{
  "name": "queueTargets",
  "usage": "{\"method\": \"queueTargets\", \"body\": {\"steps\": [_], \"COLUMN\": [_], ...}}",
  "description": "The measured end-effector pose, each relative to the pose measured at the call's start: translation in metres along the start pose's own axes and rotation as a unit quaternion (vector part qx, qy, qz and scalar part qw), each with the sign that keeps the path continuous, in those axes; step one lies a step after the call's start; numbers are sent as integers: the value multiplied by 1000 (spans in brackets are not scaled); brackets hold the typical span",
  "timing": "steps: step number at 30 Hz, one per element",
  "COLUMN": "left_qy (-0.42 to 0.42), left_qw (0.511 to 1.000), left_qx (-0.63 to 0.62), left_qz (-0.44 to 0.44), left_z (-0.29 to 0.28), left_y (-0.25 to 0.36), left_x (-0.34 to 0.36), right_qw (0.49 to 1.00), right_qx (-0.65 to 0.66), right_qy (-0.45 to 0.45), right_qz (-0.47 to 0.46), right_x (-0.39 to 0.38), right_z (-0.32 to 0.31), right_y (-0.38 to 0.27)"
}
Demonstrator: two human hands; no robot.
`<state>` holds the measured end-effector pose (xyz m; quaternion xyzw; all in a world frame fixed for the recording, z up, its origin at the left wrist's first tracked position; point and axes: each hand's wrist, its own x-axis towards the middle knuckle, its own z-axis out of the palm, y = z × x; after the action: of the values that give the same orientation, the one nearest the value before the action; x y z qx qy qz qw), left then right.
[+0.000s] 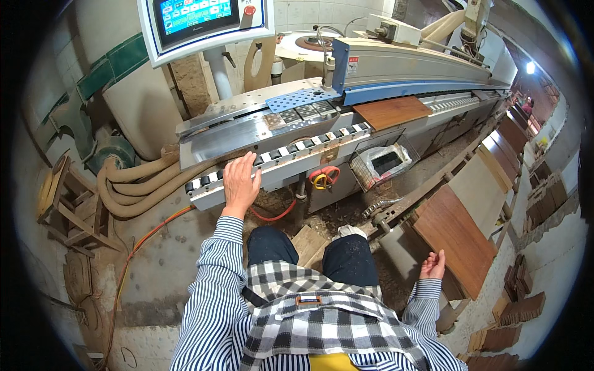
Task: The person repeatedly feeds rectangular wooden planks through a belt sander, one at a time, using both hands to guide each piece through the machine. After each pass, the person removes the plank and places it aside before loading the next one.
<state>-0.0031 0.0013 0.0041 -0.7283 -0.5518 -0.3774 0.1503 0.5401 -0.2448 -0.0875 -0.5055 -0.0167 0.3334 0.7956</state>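
Note:
My left hand [241, 180] lies on the near end of a rail of small black and white rollers [303, 146], its fingers stretched out and nothing in its grasp. Low on the right, my right hand [432, 266] is palm up with loosely bent fingers, its fingertips at the near edge of a reddish-brown wooden board [455, 238]. I cannot make out a grip on that board, which tops a stack. A second brown board [391, 112] lies flat on the machine, partly under the long beam [421, 74] and reaching over the rollers.
A control screen [197, 17] stands at the upper left. Thick hoses [133, 191] curl beside a wooden stool [77, 207]. Under the rail hang red-handled scissors [325, 178] and a lined wire basket [385, 164]. More panels [500, 151] line the right side.

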Motion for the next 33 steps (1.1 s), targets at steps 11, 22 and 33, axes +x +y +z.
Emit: {"method": "queueTargets", "body": {"steps": [11, 22, 33], "left_qy": [-11, -77, -145], "left_qw": [1000, 992, 974], "left_qx": [-4, -99, -165], "left_qz": [7, -28, 50], "left_z": [-2, -30, -112], "left_y": [-2, 5, 64], "left_x": [1, -11, -69], "right_qw": [995, 986, 892], "right_qx": [94, 71, 8], "right_qy": [16, -140, -395], "right_qz": [18, 55, 221], "right_x": [-57, -66, -105], "right_z": [-18, -11, 204], "right_y": [3, -9, 66]}}
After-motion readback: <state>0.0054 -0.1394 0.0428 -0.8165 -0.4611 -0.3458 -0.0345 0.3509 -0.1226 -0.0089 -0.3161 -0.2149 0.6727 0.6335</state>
